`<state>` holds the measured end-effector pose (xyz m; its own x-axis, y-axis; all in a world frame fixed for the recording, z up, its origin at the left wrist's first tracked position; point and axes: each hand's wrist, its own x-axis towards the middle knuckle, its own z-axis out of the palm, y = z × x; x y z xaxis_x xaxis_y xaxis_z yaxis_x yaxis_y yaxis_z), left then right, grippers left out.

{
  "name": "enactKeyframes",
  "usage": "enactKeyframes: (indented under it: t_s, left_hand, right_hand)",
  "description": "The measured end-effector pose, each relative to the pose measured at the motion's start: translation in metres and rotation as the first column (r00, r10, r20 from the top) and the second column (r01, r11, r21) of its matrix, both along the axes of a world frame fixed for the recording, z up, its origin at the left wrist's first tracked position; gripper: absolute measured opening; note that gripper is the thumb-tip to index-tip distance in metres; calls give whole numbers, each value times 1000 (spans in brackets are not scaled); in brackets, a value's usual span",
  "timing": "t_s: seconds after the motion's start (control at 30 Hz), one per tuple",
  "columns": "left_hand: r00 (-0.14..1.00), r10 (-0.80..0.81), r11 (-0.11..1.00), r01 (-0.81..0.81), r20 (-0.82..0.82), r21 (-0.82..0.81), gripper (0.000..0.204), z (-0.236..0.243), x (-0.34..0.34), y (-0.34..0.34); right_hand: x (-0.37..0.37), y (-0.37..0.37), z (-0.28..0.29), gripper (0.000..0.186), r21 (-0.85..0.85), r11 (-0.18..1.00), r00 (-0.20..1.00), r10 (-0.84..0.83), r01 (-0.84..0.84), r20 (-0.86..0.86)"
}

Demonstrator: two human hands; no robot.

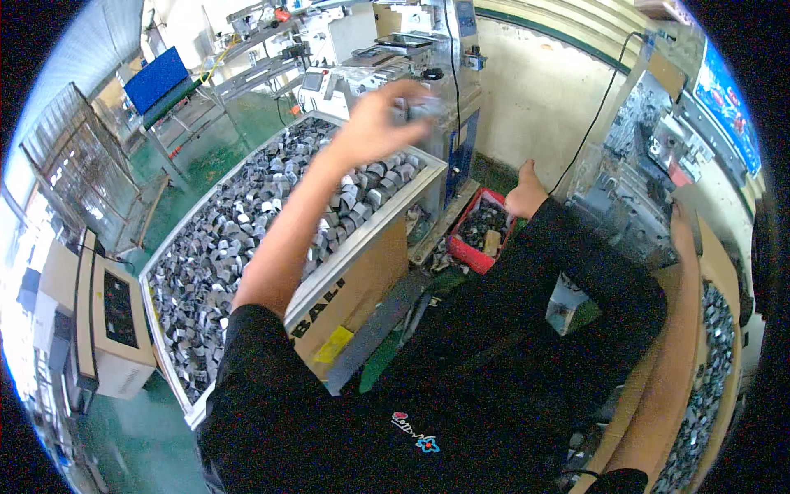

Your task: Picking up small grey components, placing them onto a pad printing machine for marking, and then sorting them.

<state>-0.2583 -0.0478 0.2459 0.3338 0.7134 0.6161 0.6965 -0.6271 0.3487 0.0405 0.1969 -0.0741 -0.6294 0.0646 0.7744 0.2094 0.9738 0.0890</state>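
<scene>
My left hand (pixel 380 123), smeared by motion, is raised over the far right end of a large tray (pixel 366 257). Between its thumb and fingers is a small grey piece (pixel 418 107), blurred. Heaped in the tray are many grey curved pieces (pixel 276 177). My right hand (pixel 682 229) is at the far right, beside a grey panel-like thing (pixel 699 216) in front of a machine (pixel 629 185). Its fingers are mostly hidden, so what it touches or holds is unclear.
Below my right forearm stands a carton (pixel 731 387) with more grey pieces. A red bin (pixel 471 262) holds dark scraps near my bare foot (pixel 527 194). Another machine (pixel 387 62) stands behind the tray. A beige cabinet (pixel 123 329) is at the left, and a cable (pixel 594 123) hangs by the wall.
</scene>
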Motion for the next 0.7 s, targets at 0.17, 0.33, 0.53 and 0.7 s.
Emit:
enactKeyframes:
  t_s: [0.17, 0.33, 0.53, 0.7]
  left_hand:
    - [972, 198, 980, -200, 128, 5, 44, -12, -136, -12]
    - [885, 458, 873, -429, 86, -234, 39, -47, -239, -74]
    - [872, 483, 840, -436, 82, -322, 45, -92, -294, -62]
    - [870, 487, 812, -422, 71, -402, 47, -113, -307, -36]
  right_hand:
    - [111, 3, -5, 71, 306, 734, 711, -673, 606, 205]
    - [7, -41, 41, 89, -587, 518, 758, -585, 622, 288]
    - [5, -65, 67, 98, -589, 486, 742, -582, 645, 333]
    - [24, -56, 61, 91, -466, 583, 739, -602, 665, 303]
